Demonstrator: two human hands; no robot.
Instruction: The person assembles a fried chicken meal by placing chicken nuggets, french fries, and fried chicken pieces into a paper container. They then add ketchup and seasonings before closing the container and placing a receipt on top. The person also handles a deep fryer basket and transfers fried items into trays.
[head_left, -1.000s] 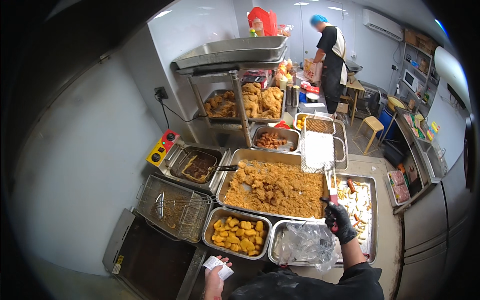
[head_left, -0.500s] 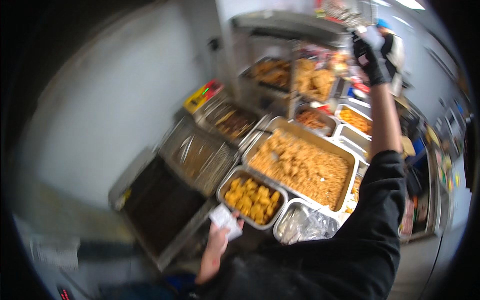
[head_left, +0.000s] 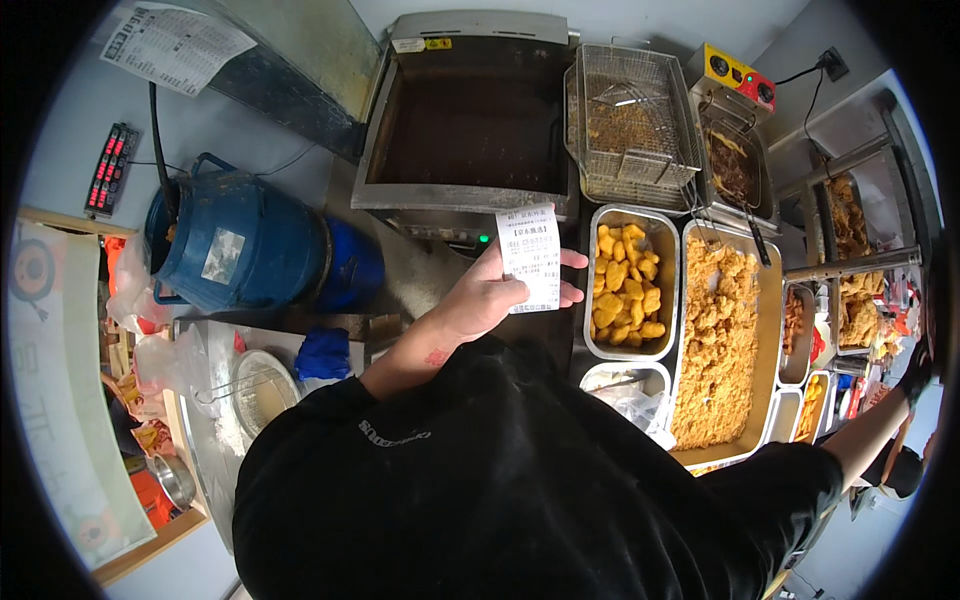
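My bare left hand [head_left: 480, 300] pinches a white printed paper slip [head_left: 533, 265] between thumb and fingers, holding it up in front of the fryer counter. Just right of it sits a steel pan of golden nuggets [head_left: 628, 285]. My right arm stretches out to the far right, where my black-gloved right hand [head_left: 915, 375] is dark against the picture's rim. Its fingers, and anything in them, cannot be made out. Close to that arm lies a large tray of crumbed fried pieces [head_left: 720, 345].
Ahead stands a wide fryer [head_left: 475, 130], with wire baskets [head_left: 635, 130] and a smaller fryer [head_left: 735, 160] beside it. A blue barrel [head_left: 245, 240] stands left, near a bowl with a wire strainer [head_left: 262, 395]. Another person [head_left: 893, 470] is at the far right.
The view has swung left, bringing the barrel and left-hand table into sight. My left hand still holds the slip, now raised and facing me. My right arm has shifted to the far right edge.
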